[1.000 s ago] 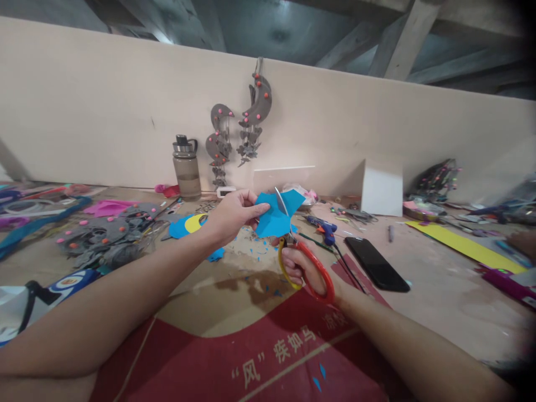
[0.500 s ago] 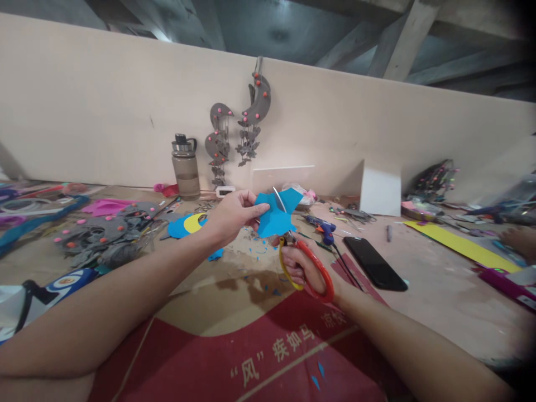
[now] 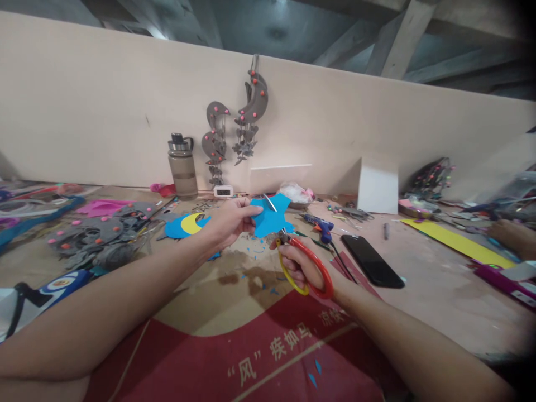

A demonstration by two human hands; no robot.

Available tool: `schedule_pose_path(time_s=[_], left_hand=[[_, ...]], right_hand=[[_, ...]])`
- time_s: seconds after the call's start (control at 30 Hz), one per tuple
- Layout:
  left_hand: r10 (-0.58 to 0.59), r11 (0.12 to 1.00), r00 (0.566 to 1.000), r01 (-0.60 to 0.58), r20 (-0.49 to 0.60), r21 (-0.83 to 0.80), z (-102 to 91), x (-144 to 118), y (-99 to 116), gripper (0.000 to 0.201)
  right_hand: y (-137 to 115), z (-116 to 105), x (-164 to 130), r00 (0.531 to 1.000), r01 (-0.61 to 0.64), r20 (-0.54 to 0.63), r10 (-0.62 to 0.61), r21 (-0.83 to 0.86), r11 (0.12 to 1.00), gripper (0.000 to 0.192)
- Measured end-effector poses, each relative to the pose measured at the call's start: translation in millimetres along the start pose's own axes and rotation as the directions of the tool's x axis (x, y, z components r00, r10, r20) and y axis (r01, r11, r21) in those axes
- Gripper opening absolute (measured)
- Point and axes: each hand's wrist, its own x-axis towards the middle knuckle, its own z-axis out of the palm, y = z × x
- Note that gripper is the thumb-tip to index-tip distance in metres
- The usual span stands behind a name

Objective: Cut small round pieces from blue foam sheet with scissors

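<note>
Head view: the person's left hand point(image 3: 237, 220) pinched a blue sheet point(image 3: 268, 221) between thumb and fingers, holding it above the counter point(image 3: 439, 296) near the middle of the view. At five o'clock from the sheet, the right hand point(image 3: 301, 262) was curled through the scissors point(image 3: 310, 254), one handle loop red, the other yellow; a blade showed across the sheet's upper side. Counting from the sheet, a glue gun point(image 3: 323, 228) lay at three o'clock and a black phone point(image 3: 372, 261) toward four. A blue-and-yellow cutout point(image 3: 175, 226) lay at nine, a water bottle point(image 3: 183, 174) stood upright at ten, and grey crescent hangings point(image 3: 258, 100) hung at eleven and twelve.
</note>
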Motion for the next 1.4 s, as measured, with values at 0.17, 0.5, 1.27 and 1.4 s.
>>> schedule_pose_path(time_s=[0.17, 0.5, 1.27, 1.4], left_hand=[[-0.105, 0.993, 0.994, 0.103, -0.018, -0.054, -4.5, 6, -13, 0.020], [-0.230, 0.973, 0.964, 0.226, -0.135, -0.044, -5.9, 10, -24, 0.011], [0.089, 0.055, 0.880, -0.472, 0.466, 0.880, -16.8, 19, -70, 0.028], [0.012, -0.146, 0.893, -0.444, 0.451, 0.884, -12.1, 17, -74, 0.026]], right_hand=[[-11, -1, -4, 0.995, -0.099, 0.012, 0.099, -0.066, 0.993, 0.021], [-2, -16, 3, 0.963, -0.264, 0.010, 0.268, -0.133, 0.955, 0.032], [17, -22, 27, 0.946, 0.077, -0.298, -0.132, -0.190, 0.979, 0.023], [23, -19, 30, 0.951, 0.066, -0.284, -0.122, -0.200, 0.978, 0.023]])
